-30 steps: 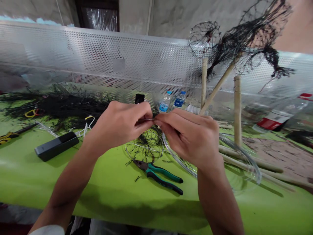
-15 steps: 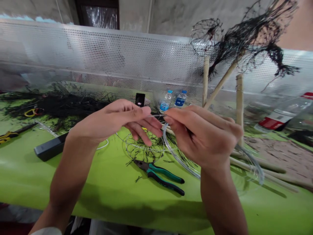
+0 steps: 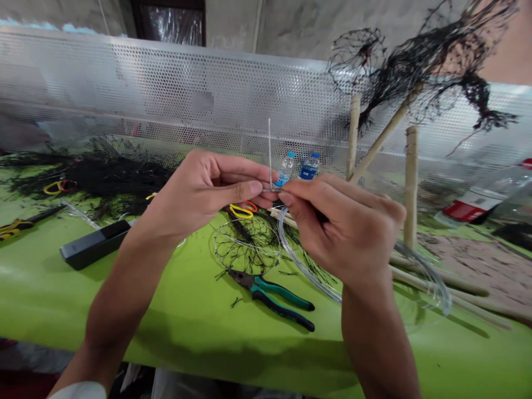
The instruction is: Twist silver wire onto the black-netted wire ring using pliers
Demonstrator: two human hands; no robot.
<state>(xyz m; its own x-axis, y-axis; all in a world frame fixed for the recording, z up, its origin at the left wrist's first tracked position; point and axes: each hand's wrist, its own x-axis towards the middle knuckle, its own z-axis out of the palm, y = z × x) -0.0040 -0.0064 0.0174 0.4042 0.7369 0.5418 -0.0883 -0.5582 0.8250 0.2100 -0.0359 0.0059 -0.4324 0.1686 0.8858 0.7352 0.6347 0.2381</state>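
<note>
My left hand (image 3: 208, 191) and my right hand (image 3: 344, 227) meet above the green table (image 3: 124, 299), both pinching a thin silver wire (image 3: 270, 152). The wire's free end is bent and stands straight up from the pinch. From my right hand the wire runs down into a coil of silver wire (image 3: 419, 266) lying on the table. Under my hands lies a small wire ring filled with black netting (image 3: 247, 244). Green-handled pliers (image 3: 274, 291) lie just in front of it.
A perforated metal screen (image 3: 166, 94) closes the back of the table. Black netting hangs on bamboo sticks (image 3: 409, 183) at right. A black box (image 3: 95, 244), black fibre heaps (image 3: 108, 177), yellow-handled scissors (image 3: 54, 187), two small water bottles (image 3: 297, 166) and a large bottle (image 3: 486, 197) stand around.
My left hand's fingers closed back onto the wire, and the wire's end, which lay level between my hands, now points straight up. Both hands rose slightly.
</note>
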